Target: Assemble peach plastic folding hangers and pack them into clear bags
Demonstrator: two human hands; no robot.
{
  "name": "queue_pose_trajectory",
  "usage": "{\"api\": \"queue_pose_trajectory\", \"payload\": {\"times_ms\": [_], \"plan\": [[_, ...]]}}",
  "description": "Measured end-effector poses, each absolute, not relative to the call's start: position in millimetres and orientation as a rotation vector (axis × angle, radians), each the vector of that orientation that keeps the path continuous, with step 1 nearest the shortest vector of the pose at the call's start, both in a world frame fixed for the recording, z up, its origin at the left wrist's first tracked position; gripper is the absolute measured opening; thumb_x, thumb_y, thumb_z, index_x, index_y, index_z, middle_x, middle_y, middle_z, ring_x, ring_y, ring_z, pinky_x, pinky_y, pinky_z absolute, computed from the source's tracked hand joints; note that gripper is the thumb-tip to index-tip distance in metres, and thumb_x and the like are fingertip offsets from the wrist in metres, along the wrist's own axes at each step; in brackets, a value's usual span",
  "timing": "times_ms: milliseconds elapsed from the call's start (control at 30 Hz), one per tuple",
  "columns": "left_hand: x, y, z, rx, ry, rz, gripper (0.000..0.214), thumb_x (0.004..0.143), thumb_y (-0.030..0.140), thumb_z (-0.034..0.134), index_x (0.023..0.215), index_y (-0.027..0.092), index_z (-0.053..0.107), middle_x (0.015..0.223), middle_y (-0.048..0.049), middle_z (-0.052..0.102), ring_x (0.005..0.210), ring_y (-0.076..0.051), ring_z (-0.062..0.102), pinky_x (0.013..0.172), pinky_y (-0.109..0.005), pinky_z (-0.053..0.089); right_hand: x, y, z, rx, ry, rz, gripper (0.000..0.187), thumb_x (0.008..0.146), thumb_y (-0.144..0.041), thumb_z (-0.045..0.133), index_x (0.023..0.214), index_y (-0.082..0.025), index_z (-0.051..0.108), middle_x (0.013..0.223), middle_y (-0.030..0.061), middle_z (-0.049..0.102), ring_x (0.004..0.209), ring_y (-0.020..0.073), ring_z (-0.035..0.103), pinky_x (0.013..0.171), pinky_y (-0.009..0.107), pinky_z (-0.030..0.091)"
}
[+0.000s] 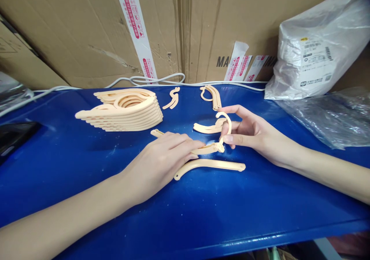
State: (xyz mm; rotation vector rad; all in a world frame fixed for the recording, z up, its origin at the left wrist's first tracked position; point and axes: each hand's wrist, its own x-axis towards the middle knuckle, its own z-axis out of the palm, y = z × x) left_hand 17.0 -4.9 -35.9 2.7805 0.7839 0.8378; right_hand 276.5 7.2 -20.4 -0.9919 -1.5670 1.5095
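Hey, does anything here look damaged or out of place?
The cardboard behind the table has a pale scuff left of centre, as if its surface were torn. The cable lies untidily looped along the table's back edge. No visible hanger part looks broken.

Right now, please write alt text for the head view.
The left hand holds a cream strip; the right hand pinches a hook at its end, over a blue table. A loose curved strip lies nearer; beyond are stacked cream pieces and cardboard boxes.
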Motion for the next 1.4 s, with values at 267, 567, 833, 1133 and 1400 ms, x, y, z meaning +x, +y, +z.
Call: {"api": "queue_pose_trajectory", "payload": {"times_ms": [267, 567, 833, 1133, 1400], "plan": [[15.2, -4.1, -39.0, 2.833, 0.723, 0.856, 0.026, 0.103, 0.017, 0.045, 0.124, 0.017, 0.060, 0.109, -0.0053, 0.068, 0.096, -0.016, 0.062, 0.083, -0.028, 0.050, 276.6, 7.2, -20.0, -1.013, -1.594, 1.482, 0.051, 0.083, -0.024, 0.076, 0.125, -0.026, 0.047, 0.081, -0.0041, 0.061, 0.070, 0.0111, 0.058, 0.063, 0.026, 0.049], [17.6, -3.5, -37.6, 2.862, 0.778, 0.779, 0.028, 0.104, 0.017, 0.042, 0.125, 0.019, 0.060, 0.107, -0.0053, 0.068, 0.091, -0.016, 0.061, 0.079, -0.029, 0.049, 275.3, 7.8, -19.1, -1.091, -1.593, 1.385, 0.053, 0.079, -0.027, 0.078, 0.122, -0.026, 0.048, 0.081, -0.0038, 0.060, 0.065, 0.0116, 0.056, 0.059, 0.029, 0.050], [16.8, -3.9, -38.2, 2.901, 0.789, 0.712, 0.030, 0.103, 0.013, 0.039, 0.128, 0.017, 0.056, 0.102, -0.0045, 0.065, 0.086, -0.016, 0.056, 0.076, -0.029, 0.044, 273.5, 6.8, -17.6, -1.113, -1.615, 1.364, 0.054, 0.079, -0.029, 0.077, 0.123, -0.025, 0.047, 0.080, -0.0040, 0.058, 0.063, 0.0107, 0.055, 0.059, 0.029, 0.052], [16.4, -4.4, -39.6, 2.938, 0.805, 0.634, 0.035, 0.102, 0.008, 0.038, 0.133, 0.017, 0.051, 0.099, -0.0044, 0.062, 0.085, -0.017, 0.054, 0.074, -0.030, 0.039, 271.7, 6.8, -19.2, -1.116, -1.649, 1.318, 0.052, 0.081, -0.028, 0.075, 0.123, -0.024, 0.045, 0.081, -0.0037, 0.059, 0.062, 0.0106, 0.055, 0.060, 0.029, 0.053], [16.5, -5.3, -39.3, 2.940, 0.815, 0.621, 0.034, 0.102, 0.009, 0.037, 0.133, 0.017, 0.050, 0.097, -0.0039, 0.061, 0.084, -0.018, 0.054, 0.073, -0.031, 0.038, 273.4, 9.1, -20.1, -1.103, -1.635, 1.350, 0.051, 0.081, -0.021, 0.074, 0.124, -0.019, 0.046, 0.081, -0.0043, 0.058, 0.063, 0.0082, 0.055, 0.058, 0.024, 0.051]]}}
